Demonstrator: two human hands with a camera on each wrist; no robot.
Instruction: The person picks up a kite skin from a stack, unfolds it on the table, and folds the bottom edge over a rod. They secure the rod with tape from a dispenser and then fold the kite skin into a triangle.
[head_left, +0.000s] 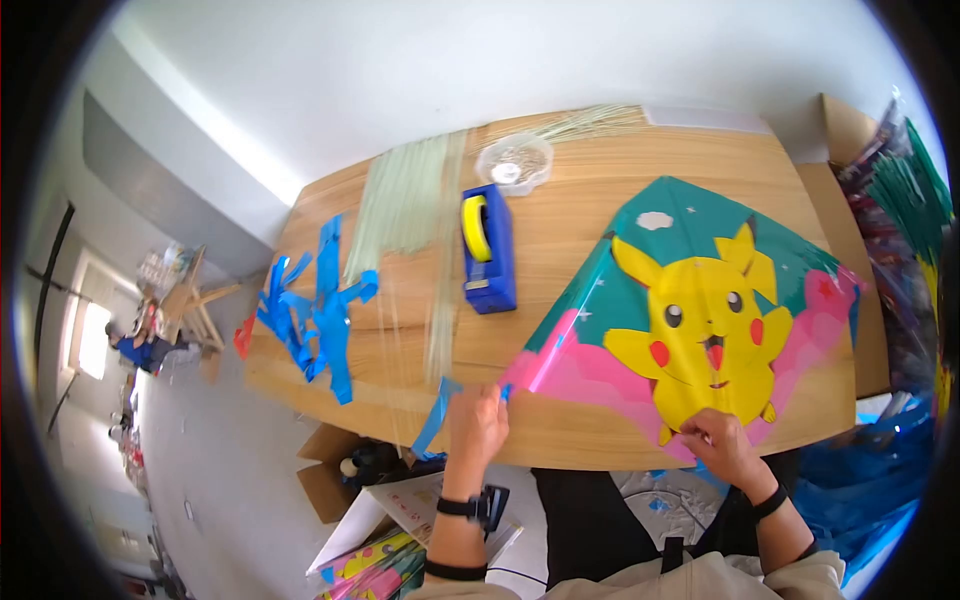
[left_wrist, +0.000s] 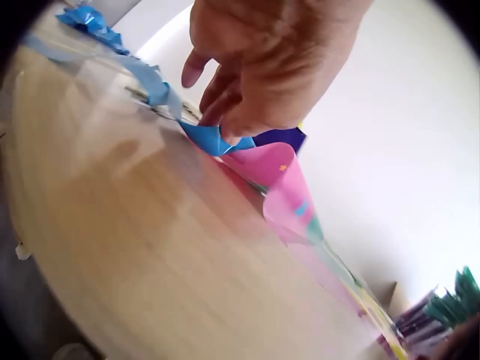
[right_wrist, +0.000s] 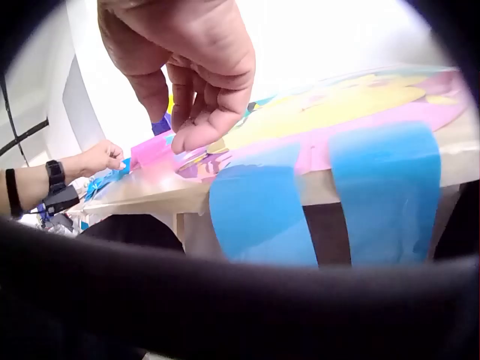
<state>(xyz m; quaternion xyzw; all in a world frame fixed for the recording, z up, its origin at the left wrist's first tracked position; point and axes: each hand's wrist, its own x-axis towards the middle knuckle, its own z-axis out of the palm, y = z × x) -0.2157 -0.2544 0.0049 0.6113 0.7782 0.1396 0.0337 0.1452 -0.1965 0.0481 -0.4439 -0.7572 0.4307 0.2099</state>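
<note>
A kite (head_left: 625, 340) in green and pink, printed with a yellow cartoon figure, lies on the wooden table. At its left corner my left hand (head_left: 477, 425) pinches a blue plastic strip (left_wrist: 206, 139) between thumb and fingers. The strip trails off to the left, and in the left wrist view the pink corner (left_wrist: 281, 172) curls up beside the fingertips. My right hand (head_left: 722, 448) hovers at the kite's lower edge with fingers loosely bent, and nothing shows between them. Two wide blue strips (right_wrist: 386, 187) hang from that edge over the table's front in the right wrist view.
A blue tape dispenser (head_left: 490, 250) stands mid-table beside a bundle of pale thin sticks (head_left: 405, 195). Behind it sits a clear plastic bowl (head_left: 515, 165). More blue strips (head_left: 330, 300) lie at the left. Cardboard boxes (head_left: 325, 470) and packed kites stand around the table.
</note>
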